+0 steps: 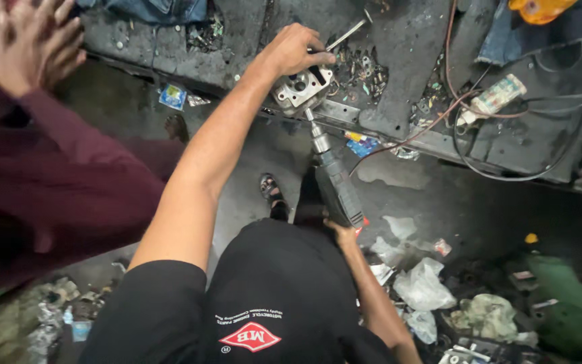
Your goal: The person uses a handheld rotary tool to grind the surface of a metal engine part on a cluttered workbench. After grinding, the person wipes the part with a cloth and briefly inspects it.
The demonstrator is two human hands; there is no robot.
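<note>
- Left hand [296,50] presses down on the metal engine part [300,89], its fingers closed over the top of it, holding it at the front edge of the dirty workbench [399,40].
- My right hand [342,234] is wrapped tight around the grip of the power drill [335,178], low and close to my body.
- I see the drill pointing up and forward, and its chuck [318,139] and bit meet the near side of the engine part.
- I judge that the step in hand is the drilling or driving into this part while the other hand keeps it steady.
- For the next move I think the tool must stay in line with the hole and the part must not turn under the palm.
- A thin metal rod [346,34] lies just behind the left hand, and small nuts and scraps [362,71] are beside it.
- Reddish and black cables [453,101] run over the bench on the right.
- Another person's hand [28,44] with a dark red sleeve [55,175] is on the far left, well apart from mine.
- Plastic bags and rubbish [426,286] cover the floor near my right side.
</note>
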